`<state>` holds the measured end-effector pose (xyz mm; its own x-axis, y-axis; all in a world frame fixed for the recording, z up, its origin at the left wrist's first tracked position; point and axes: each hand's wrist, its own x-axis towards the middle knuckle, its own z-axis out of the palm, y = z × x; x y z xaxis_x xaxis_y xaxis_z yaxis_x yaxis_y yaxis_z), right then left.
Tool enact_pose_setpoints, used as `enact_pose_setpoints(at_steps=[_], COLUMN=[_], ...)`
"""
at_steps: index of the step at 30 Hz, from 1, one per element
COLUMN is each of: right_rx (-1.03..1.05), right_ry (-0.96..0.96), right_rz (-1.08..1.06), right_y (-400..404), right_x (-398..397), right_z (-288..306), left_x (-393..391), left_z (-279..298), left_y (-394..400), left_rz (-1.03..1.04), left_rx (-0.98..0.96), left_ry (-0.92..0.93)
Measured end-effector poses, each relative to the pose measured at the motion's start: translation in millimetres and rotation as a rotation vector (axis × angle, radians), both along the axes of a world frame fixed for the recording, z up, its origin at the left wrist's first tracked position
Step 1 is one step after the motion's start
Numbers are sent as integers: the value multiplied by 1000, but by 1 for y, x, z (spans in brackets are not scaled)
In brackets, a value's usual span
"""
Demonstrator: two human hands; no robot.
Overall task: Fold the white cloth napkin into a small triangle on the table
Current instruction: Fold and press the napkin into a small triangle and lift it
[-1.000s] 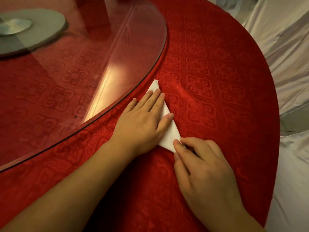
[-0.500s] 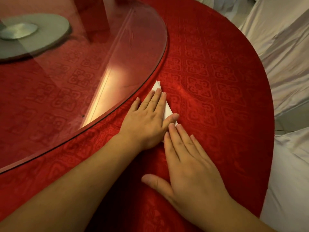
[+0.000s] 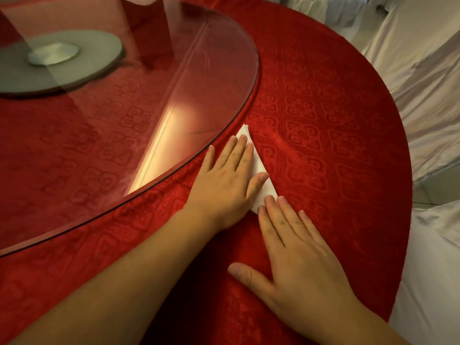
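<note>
The white cloth napkin (image 3: pixel 261 181) lies folded into a narrow triangle on the red tablecloth (image 3: pixel 323 135), its far tip close to the glass edge. My left hand (image 3: pixel 227 185) rests flat on top of it with fingers spread, covering most of its left part. My right hand (image 3: pixel 296 252) lies flat on the cloth, palm down, with only its fingertips touching the napkin's near corner. Neither hand grips the napkin.
A round glass turntable (image 3: pixel 204 78) covers the table's left and middle, with a grey disc hub (image 3: pixel 57 61) beneath it. The table's curved edge runs down the right side. White fabric-covered chairs (image 3: pixel 423 70) stand beyond it.
My right hand has gone from pinching the napkin's near corner to lying flat, then slid slightly back, uncovering more of the white cloth. My left hand has stayed pressed on the napkin.
</note>
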<state>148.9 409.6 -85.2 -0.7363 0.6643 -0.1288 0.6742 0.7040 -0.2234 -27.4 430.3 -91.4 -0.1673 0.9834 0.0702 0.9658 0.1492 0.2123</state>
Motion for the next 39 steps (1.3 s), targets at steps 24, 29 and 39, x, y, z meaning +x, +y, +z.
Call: enact_pose_setpoints(at_steps=[24, 29, 39], right_rx=[30, 49, 14], right_ry=[-20, 21, 76], right_rz=[360, 221, -3], right_y=[89, 95, 138], right_x=[-85, -93, -113], right_z=[9, -3, -16], left_x=[23, 22, 21], left_z=[-5, -6, -10], left_y=[-78, -78, -78], left_rz=[91, 87, 91], left_rx=[-104, -103, -77], left_ry=[23, 19, 7])
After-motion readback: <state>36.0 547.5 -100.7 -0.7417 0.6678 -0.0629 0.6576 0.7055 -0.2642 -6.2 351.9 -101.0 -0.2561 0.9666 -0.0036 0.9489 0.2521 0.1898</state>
